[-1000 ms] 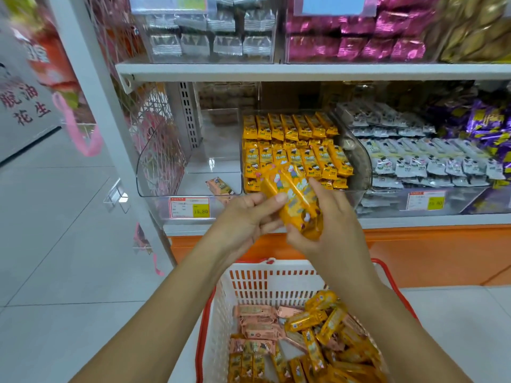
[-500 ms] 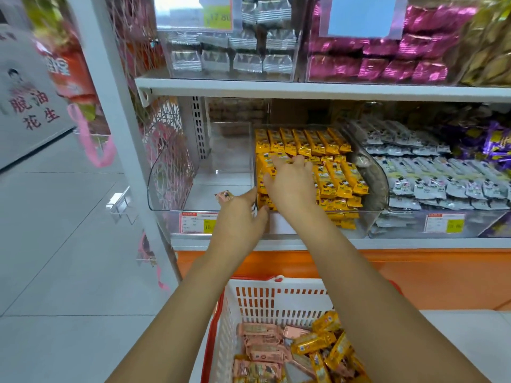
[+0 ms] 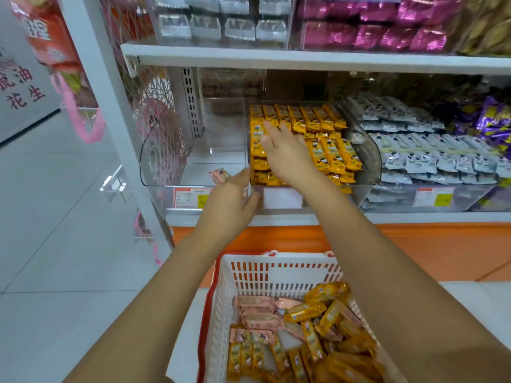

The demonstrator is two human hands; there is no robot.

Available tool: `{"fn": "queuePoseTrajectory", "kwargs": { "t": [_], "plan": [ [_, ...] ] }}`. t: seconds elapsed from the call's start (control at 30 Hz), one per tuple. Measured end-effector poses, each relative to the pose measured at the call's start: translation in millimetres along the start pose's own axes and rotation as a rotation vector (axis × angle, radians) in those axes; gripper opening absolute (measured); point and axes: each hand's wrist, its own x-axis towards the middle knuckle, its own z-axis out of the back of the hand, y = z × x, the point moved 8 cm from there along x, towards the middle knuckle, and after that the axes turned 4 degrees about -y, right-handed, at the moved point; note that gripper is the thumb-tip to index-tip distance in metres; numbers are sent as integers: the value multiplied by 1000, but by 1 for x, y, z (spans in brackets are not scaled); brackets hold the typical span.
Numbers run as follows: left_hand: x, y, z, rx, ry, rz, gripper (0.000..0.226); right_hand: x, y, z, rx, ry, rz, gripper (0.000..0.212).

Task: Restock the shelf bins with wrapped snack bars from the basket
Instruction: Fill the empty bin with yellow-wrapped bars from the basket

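Clerk: Gone from both hands is the yellow bundle they held up a second ago; it now lies in its bin on the shelf.

Lead: Start big, then. What worries you?

Clerk: That yellow bin is stacked nearly to its front wall, while the clear bin left of it is almost bare. The basket sits near, below the shelf, with two kinds of bar mixed in it.

Lead: And the hands?

Clerk: The right hand hovers wide, fingers spread, over the left rows in the yellow bin, holding nothing. The left hand rests on the front lip where the two bins meet, thumb up by the divider, no bar in it that I can see.

Lead: So, the risks?

Clerk: Three, I'd judge. Drawing the right hand back could drag a slick wrapper off the shelved yellow bars and over the front wall. More piled on top would likely slide out. And in a hasty grab from the basket, pink bars lying against the loose yellow bars could end up in the wrong bin, instead of beside the lone pink bar.
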Motion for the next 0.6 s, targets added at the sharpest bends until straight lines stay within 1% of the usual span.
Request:
{"fn": "queuePoseTrajectory", "kwargs": {
  "t": [0.07,0.1,0.17,0.2,0.27,0.37,0.43,0.47,0.53,0.6],
  "plan": [
    [-8,-3,6,27,-37,11,42,-22,-1,26,110,-182,114,33],
    [-12,-5,9,26,-56,19,40,-37,-5,36,173,-230,149,27],
    [-23,-9,11,1,-54,11,33,-65,-26,33,234,-187,156,27],
    [-29,-10,8,11,-20,2,30,-77,-42,24,220,-131,140,31],
    [-42,-6,-8,83,113,4,28,-100,-75,-3,111,-3,99,35],
    [-69,15,-47,289,433,40,26,-136,-133,-63,-160,248,71,31],
    [-95,35,-71,409,652,76,27,-165,-173,-104,-276,443,39,22],
    [-107,46,-80,444,738,108,28,-179,-192,-122,-317,536,19,24],
    [-130,66,-91,512,861,179,33,-206,-222,-154,-366,706,18,47],
    [-145,83,-95,598,939,241,38,-227,-238,-178,-404,814,65,75]
  ]
}}
